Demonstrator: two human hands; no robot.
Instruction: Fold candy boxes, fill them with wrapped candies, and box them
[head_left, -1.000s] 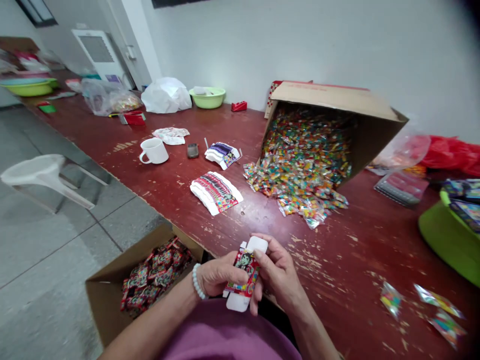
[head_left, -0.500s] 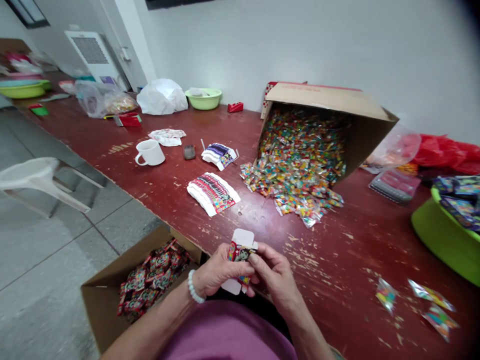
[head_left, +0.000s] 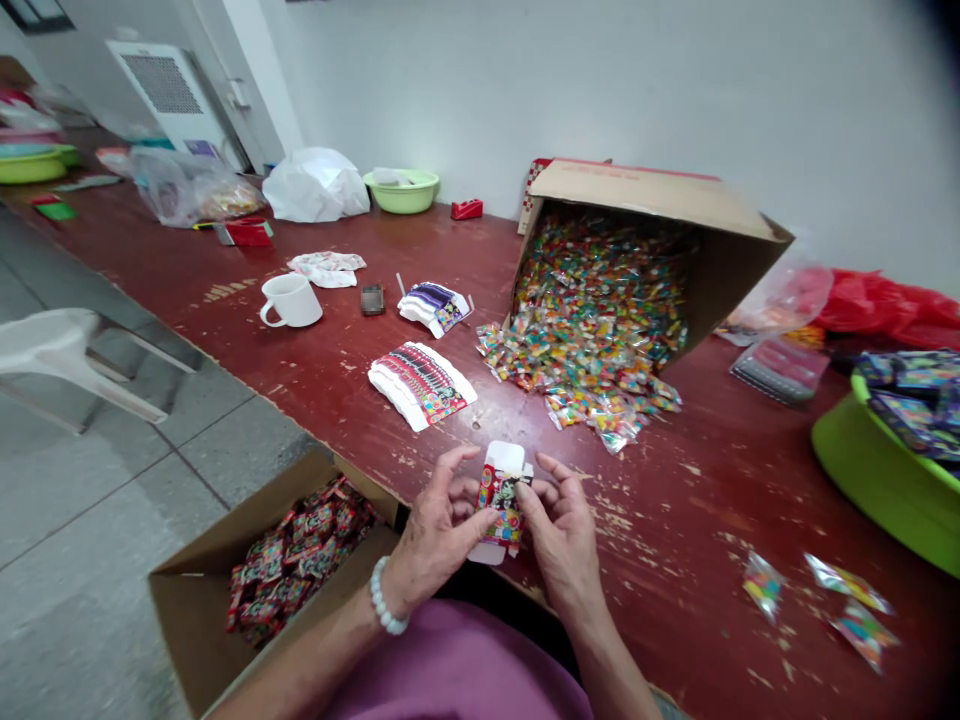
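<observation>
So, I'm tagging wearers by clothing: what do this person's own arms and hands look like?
Both are bare, with no gloves and no sleeves over the forearms. The left hand has a bracelet of round white beads at its wrist; the right hand shows nothing at its wrist. No rings visible. A purple garment lies below them.

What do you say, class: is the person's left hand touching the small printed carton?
Touching. The head view shows the left hand with its thumb on the small printed carton.
</observation>
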